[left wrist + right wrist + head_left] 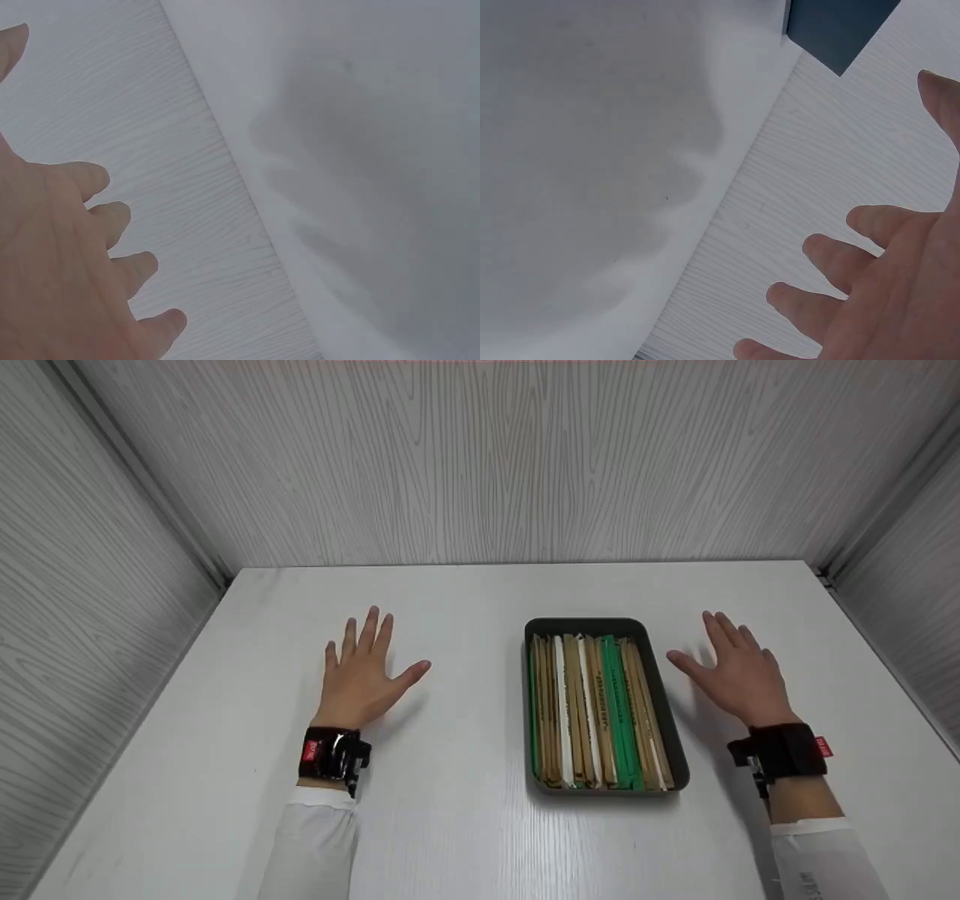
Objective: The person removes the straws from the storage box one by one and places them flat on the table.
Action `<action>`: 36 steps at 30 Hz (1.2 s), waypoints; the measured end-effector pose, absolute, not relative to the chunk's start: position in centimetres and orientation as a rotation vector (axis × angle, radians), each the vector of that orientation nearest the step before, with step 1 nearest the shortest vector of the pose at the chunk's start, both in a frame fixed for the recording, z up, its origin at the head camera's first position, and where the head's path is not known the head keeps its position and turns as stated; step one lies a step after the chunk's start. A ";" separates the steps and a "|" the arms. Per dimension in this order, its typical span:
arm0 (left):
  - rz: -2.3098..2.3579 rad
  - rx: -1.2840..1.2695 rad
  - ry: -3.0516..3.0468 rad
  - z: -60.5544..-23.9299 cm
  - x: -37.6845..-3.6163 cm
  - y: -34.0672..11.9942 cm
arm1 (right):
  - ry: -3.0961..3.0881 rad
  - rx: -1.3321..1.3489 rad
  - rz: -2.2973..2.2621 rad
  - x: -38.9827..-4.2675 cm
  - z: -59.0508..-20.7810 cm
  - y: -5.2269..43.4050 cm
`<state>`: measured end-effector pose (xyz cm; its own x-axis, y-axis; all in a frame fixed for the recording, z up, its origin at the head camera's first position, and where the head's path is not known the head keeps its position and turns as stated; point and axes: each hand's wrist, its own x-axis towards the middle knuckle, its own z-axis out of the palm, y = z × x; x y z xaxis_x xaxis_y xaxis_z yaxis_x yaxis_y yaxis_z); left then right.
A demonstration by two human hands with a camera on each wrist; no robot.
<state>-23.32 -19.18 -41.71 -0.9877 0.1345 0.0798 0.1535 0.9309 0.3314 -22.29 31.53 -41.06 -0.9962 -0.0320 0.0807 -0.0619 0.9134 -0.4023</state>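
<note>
A dark grey rectangular tray (534, 790) stands on the white table, packed with a row of thin paper-wrapped sticks (574, 712) in brown, white and green, standing on edge. To its left, my left hand (358, 684) is spread over the table with fingers straight and thumb out, holding nothing. My right hand (739, 679) is just right of the tray, fingers extended and thumb toward the tray's right rim, also holding nothing. The left wrist view shows the left palm (52, 262) and a hand shadow on the table. In the right wrist view a dark corner of the tray (838, 34) appears beyond the thumb.
The white table (450, 840) runs back to a wood-grain panel (480, 465). Similar side panels rise at the left (75, 607) and right (915, 607). Black straps with small cameras circle both wrists, below which are white sleeves (311, 840).
</note>
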 end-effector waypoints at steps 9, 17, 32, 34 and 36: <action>-0.600 -0.347 -2.997 -40.6 -22.7 -16.7 | -3.027 0.093 0.683 -21.9 -40.7 29.9; -0.566 -0.475 -2.960 -40.4 -22.1 -14.1 | -3.053 0.168 0.745 -21.4 -40.8 28.5; -0.467 -0.872 -2.892 -38.8 -20.9 -4.6 | -3.113 0.243 0.748 -22.0 -41.3 27.0; -0.399 -0.908 -2.946 -38.6 -21.0 -3.3 | -3.120 0.248 0.741 -21.9 -41.5 26.9; -0.314 -0.944 -2.987 -38.5 -21.2 -2.2 | -3.130 0.251 0.734 -21.8 -41.7 26.9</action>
<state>-21.23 -2.16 -38.45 -0.8201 0.5698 0.0529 0.5684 0.8002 0.1915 -21.83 26.89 -41.70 -0.9845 -0.1695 -0.0448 -0.1319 0.8843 -0.4478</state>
